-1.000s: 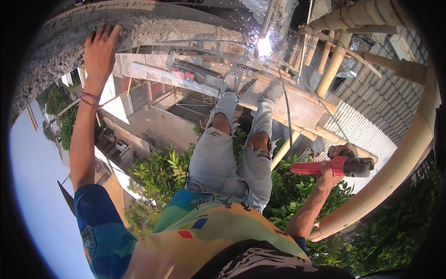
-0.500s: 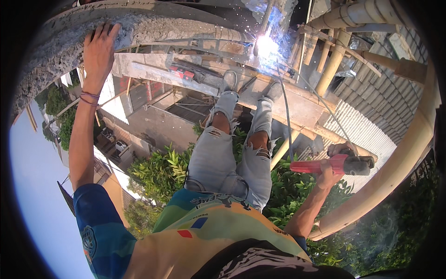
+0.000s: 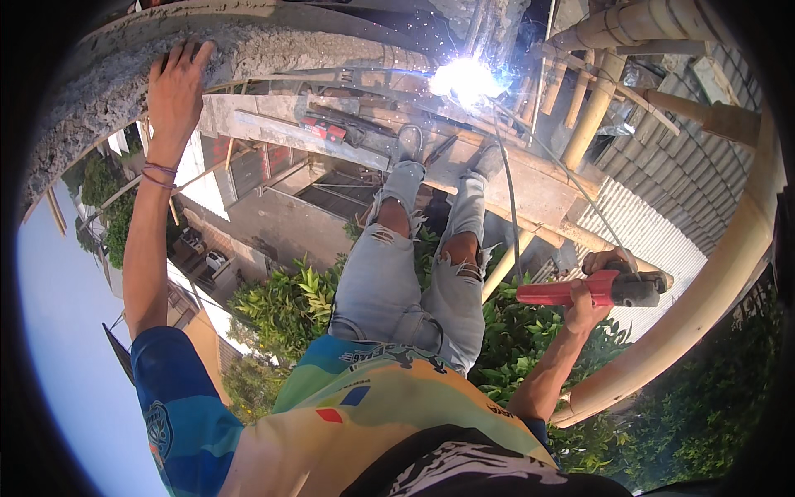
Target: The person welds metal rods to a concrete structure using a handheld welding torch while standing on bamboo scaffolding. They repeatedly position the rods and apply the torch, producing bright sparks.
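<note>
My left hand (image 3: 176,95) lies on the rough concrete beam (image 3: 257,54) at the upper left, its fingers stretched over the surface. At the right, my right hand (image 3: 586,306) is closed round a red welding electrode holder (image 3: 546,294) with a dark jaw end. From that jaw a thin welding rod (image 3: 580,186) slants up and left to a glaring blue-white arc at the top centre. Metal bars (image 3: 480,33) stand just above the arc. The glare hides the rod's tip and the spot it meets. A grey cable (image 3: 511,199) hangs between the arc area and the holder's rear.
My shoes stand on narrow planks (image 3: 530,186) high above ground. A red-and-dark tool (image 3: 325,129) lies on the planks to the left. Thick bamboo poles (image 3: 596,112) frame the right side, with tiled roof (image 3: 687,166) beyond. Leafy plants (image 3: 286,311) and buildings show below.
The arc's glare has grown and shifted slightly left, with the rod's upper end. My right hand and the holder have barely moved. My left hand stays in place.
</note>
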A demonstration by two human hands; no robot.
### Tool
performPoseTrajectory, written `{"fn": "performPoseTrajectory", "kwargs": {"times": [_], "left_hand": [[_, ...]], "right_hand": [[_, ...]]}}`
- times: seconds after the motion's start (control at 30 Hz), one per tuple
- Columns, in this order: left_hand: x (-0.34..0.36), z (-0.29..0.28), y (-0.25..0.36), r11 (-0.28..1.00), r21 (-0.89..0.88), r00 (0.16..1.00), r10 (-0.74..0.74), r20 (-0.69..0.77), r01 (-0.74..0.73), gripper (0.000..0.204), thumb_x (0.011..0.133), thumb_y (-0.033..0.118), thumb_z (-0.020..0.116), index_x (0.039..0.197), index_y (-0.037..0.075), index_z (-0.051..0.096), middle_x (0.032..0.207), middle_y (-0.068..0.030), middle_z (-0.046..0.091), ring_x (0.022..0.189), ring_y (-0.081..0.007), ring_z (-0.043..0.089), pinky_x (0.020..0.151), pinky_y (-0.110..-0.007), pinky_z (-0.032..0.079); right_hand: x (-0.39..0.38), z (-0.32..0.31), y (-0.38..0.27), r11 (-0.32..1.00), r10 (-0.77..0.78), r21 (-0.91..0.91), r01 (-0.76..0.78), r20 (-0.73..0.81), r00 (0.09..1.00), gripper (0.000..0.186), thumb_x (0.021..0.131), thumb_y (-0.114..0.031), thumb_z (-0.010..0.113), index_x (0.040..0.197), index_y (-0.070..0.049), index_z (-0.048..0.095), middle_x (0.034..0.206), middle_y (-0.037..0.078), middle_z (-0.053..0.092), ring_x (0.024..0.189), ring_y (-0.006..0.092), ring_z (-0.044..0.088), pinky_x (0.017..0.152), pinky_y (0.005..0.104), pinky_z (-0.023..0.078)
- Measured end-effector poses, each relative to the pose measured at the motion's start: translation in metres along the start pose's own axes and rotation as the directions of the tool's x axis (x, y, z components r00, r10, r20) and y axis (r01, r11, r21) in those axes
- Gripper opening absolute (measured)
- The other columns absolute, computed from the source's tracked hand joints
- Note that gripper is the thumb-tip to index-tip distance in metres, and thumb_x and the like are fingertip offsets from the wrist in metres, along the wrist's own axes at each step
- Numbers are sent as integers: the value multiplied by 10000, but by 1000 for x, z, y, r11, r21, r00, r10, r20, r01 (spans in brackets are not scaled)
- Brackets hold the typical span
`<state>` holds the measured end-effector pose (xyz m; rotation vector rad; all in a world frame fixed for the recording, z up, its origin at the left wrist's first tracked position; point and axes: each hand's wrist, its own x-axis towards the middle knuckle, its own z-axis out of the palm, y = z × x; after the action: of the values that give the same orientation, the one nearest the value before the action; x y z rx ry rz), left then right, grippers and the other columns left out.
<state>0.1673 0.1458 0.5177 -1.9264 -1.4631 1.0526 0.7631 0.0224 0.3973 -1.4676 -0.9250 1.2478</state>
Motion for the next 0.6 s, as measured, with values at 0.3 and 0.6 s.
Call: {"fn": "performPoseTrajectory", "kwargs": {"times": [0.3,0.6], "left_hand": [[0,3,-1,1000,3,1000,8,-1,-8,535,896,24,566,1396,179,451,1397,-76,569,1298,-252,506,1080,-436,376],[-1,7,-3,1000,-5,1000,13,5,-13,556,889,25,573,1414,169,462,1403,-85,564,1305,-255,503,1077,-438,375]], "right_hand": [[-1,-3,4,999,-37,-23,38,48,998,741,646,-175,768,1303,-35,456,917,50,476,830,162,465,776,329,423],[-17,-13,5,978,166,-119,-170,-43,985,691,661,-162,735,1281,-19,464,933,53,476,840,169,448,791,331,401]]}}
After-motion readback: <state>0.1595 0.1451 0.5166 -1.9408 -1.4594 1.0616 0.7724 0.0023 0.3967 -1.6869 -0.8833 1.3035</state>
